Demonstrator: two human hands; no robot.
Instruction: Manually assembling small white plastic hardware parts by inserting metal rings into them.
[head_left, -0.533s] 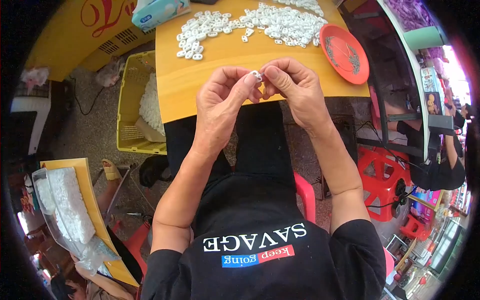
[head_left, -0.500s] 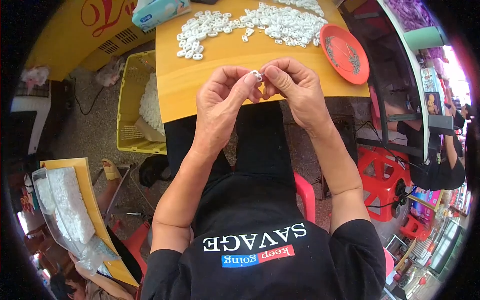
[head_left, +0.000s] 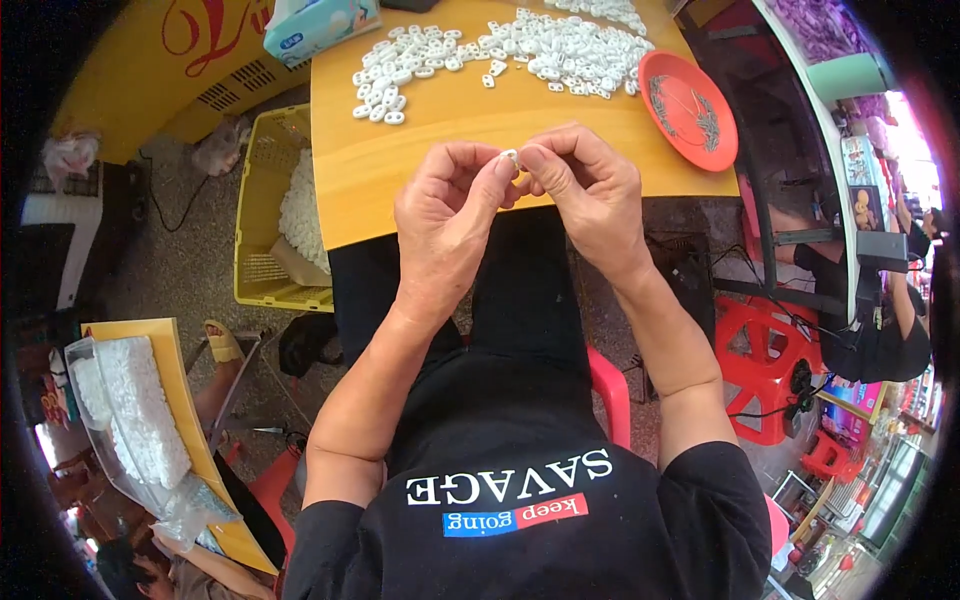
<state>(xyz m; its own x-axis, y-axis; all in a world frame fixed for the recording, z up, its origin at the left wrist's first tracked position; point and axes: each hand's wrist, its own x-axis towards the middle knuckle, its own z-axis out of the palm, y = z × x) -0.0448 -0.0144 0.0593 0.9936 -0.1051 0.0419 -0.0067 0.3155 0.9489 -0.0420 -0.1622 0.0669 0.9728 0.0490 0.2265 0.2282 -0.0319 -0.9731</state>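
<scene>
Between the thumb and fingers of my left hand (head_left: 447, 205) is a small white plastic piece (head_left: 511, 155), mostly covered by the fingertips. My right hand (head_left: 588, 190) is closed in a pinch right against it; whatever its fingertips hold is too small and hidden to make out. Both hands meet above the near edge of the yellow table (head_left: 400, 170). Beyond them lie loose white pieces with two holes each, in a smaller pile (head_left: 392, 68) and a larger pile (head_left: 585, 50). To the right, a red plate (head_left: 672, 128) holds thin grey metal bits.
A tissue pack (head_left: 320, 28) lies at the table's far left corner. Left of the table stands a yellow crate (head_left: 252, 215) with white pieces inside. Another board (head_left: 215, 470) at lower left carries a clear box of white pieces, with a person beside it. Red stools (head_left: 760, 370) stand at right.
The white piece is now more covered by my fingertips. Both hands have dropped very slightly toward me, and my right fingers have pressed in closer.
</scene>
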